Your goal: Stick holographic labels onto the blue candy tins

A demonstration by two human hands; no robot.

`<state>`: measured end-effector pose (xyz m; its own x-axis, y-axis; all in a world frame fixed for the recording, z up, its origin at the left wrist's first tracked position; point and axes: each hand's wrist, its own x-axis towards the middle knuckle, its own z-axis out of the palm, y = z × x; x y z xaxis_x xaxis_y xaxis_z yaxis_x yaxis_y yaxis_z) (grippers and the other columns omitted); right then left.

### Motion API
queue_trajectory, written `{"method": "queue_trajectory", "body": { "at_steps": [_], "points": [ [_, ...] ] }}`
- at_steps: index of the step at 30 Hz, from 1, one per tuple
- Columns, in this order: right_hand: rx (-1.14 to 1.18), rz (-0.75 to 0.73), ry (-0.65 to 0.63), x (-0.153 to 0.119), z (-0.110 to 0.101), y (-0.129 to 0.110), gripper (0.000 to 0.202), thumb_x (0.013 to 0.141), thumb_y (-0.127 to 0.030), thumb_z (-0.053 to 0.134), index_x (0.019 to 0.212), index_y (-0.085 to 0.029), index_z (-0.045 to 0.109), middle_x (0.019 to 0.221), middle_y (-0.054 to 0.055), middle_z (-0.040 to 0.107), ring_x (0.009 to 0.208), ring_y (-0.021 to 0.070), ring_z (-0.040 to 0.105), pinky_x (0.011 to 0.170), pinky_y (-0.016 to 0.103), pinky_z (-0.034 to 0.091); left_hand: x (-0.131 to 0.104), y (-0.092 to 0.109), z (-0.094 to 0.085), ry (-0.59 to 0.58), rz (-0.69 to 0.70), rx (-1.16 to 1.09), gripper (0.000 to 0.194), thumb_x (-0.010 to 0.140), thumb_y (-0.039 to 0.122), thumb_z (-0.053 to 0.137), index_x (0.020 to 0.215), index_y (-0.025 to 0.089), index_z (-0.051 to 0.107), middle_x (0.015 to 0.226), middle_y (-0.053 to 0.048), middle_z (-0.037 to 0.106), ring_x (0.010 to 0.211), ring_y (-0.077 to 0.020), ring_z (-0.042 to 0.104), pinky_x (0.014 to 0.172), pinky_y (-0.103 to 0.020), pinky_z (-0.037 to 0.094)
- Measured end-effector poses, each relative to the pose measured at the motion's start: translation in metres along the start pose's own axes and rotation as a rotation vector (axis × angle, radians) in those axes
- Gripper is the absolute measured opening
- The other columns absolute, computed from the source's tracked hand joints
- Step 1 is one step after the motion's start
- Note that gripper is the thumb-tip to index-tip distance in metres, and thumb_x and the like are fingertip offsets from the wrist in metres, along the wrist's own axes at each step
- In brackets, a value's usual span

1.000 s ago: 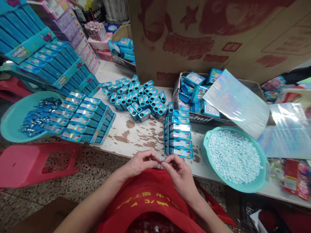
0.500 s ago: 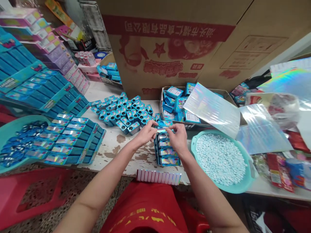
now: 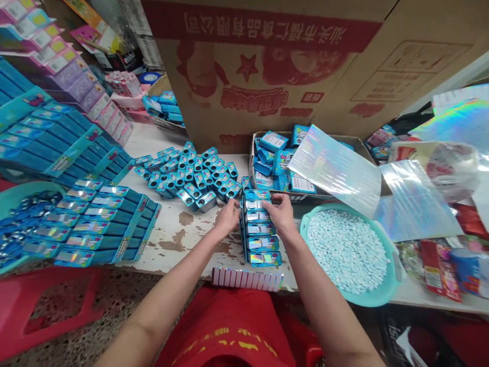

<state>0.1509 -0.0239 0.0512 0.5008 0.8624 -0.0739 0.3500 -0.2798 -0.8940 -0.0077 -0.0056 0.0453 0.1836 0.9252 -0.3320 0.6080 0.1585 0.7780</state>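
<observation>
Flanking a row of glossy blue rectangular boxes [image 3: 262, 230] on the peeling white-painted table [image 3: 206, 232], the half-curled right hand [image 3: 283, 216], thumb on top, and the loosely curled left hand [image 3: 228, 218] hide some fingertips, so any grip cannot be told; a creased iridescent plastic sheet [image 3: 340, 171] lies beyond

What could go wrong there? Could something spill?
Maybe! The right forearm is close to the bowl full of pale little pieces, so a bump could spill some.

The shiny striped strip lies at the near edge of the table, so it might slip off.

The right hand is touching the row of blue containers; a hard push might knock them crooked.
</observation>
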Motion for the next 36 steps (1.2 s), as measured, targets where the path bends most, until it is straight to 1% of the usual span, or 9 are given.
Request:
{"method": "queue_trajectory", "body": {
  "at_steps": [4, 9, 14, 18, 21, 24, 28, 32, 36],
  "points": [
    [-0.076, 0.031, -0.031, 0.004, 0.000, -0.005, 0.048, 0.055, -0.042, 0.071, 0.090, -0.017, 0.051, 0.084, 0.004, 0.061, 0.074, 0.0192, 0.058, 0.071, 0.034, 0.045, -0.024, -0.005, 0.012, 0.125, 0.314, 0.201, 0.048, 0.084, 0.008, 0.034, 0.131, 0.016, 0.041, 0.137, -0.011, 0.046, 0.123, -0.0229, 0.042, 0.099, -0.037, 0.036],
    [0.205, 0.111, 0.008, -0.002, -0.019, -0.006, 0.045, 0.063, -0.043, 0.066, 0.096, -0.017, 0.051, 0.091, 0.005, 0.060, 0.075, 0.0160, 0.060, 0.072, 0.034, 0.049, -0.044, -0.042, 0.003, -0.001, 0.289, 0.420, 0.043, 0.084, 0.013, 0.041, 0.125, 0.019, 0.052, 0.140, -0.010, 0.043, 0.121, -0.0268, 0.043, 0.100, -0.041, 0.034],
    [0.309, 0.140, 0.106, -0.102, -0.059, 0.027, 0.035, 0.082, -0.047, 0.052, 0.103, -0.019, 0.053, 0.104, 0.007, 0.059, 0.093, 0.0178, 0.060, 0.086, 0.037, 0.047, -0.078, -0.096, -0.005, -0.239, 0.208, 0.404, 0.036, 0.089, 0.042, 0.041, 0.102, 0.019, 0.065, 0.104, -0.007, 0.067, 0.100, -0.0217, 0.058, 0.089, -0.032, 0.041],
    [0.012, 0.112, 0.176, -0.183, -0.067, 0.089, 0.052, 0.070, -0.047, 0.066, 0.110, -0.018, 0.048, 0.115, 0.011, 0.051, 0.104, 0.0231, 0.054, 0.093, 0.043, 0.043, -0.109, -0.104, 0.022, -0.496, 0.231, 0.598, 0.035, 0.083, 0.046, 0.050, 0.098, 0.018, 0.065, 0.095, -0.010, 0.069, 0.093, -0.0267, 0.061, 0.085, -0.038, 0.041],
    [-0.151, 0.168, 0.055, -0.195, -0.063, 0.130, 0.074, 0.057, -0.053, 0.071, 0.114, -0.013, 0.048, 0.115, 0.016, 0.053, 0.109, 0.0299, 0.051, 0.095, 0.048, 0.040, -0.119, -0.098, 0.041, -0.546, 0.297, 0.684, 0.025, 0.088, 0.029, 0.042, 0.094, 0.018, 0.064, 0.095, -0.010, 0.068, 0.090, -0.0242, 0.063, 0.081, -0.035, 0.042],
    [-0.062, 0.305, -0.302, -0.180, -0.064, 0.144, 0.064, 0.055, -0.054, 0.071, 0.102, -0.014, 0.056, 0.085, 0.009, 0.065, 0.082, 0.0266, 0.062, 0.082, 0.044, 0.048, -0.128, -0.095, 0.038, -0.582, 0.342, 0.680, 0.027, 0.088, 0.019, 0.037, 0.093, 0.020, 0.063, 0.091, -0.008, 0.069, 0.082, -0.0207, 0.063, 0.072, -0.029, 0.043],
    [0.161, 0.352, -0.590, -0.163, -0.069, 0.130, 0.054, 0.057, -0.045, 0.076, 0.099, -0.016, 0.060, 0.076, 0.004, 0.068, 0.076, 0.0226, 0.064, 0.076, 0.037, 0.050, -0.151, -0.102, -0.013, -0.520, 0.326, 0.435, 0.029, 0.089, 0.024, 0.035, 0.084, 0.021, 0.063, 0.078, -0.003, 0.067, 0.074, -0.0158, 0.060, 0.067, -0.023, 0.041],
    [0.268, 0.346, -0.901, -0.157, -0.049, 0.116, 0.044, 0.055, -0.038, 0.080, 0.090, -0.015, 0.065, 0.087, 0.003, 0.070, 0.087, 0.0222, 0.063, 0.084, 0.036, 0.047, -0.170, -0.120, -0.099, -0.186, 0.041, 0.073, 0.031, 0.083, 0.044, 0.046, 0.071, 0.019, 0.059, 0.066, 0.002, 0.057, 0.064, -0.0128, 0.051, 0.060, -0.020, 0.040],
    [0.364, 0.550, -1.134, -0.155, -0.011, 0.113, 0.035, 0.054, -0.037, 0.080, 0.076, -0.014, 0.066, 0.068, -0.002, 0.066, 0.063, 0.0138, 0.060, 0.065, 0.027, 0.049, -0.184, -0.152, -0.161, 0.125, -0.221, -0.213, 0.035, 0.065, 0.050, 0.063, 0.071, 0.017, 0.056, 0.057, 0.005, 0.049, 0.052, -0.0097, 0.042, 0.047, -0.018, 0.033]
  ]
}}
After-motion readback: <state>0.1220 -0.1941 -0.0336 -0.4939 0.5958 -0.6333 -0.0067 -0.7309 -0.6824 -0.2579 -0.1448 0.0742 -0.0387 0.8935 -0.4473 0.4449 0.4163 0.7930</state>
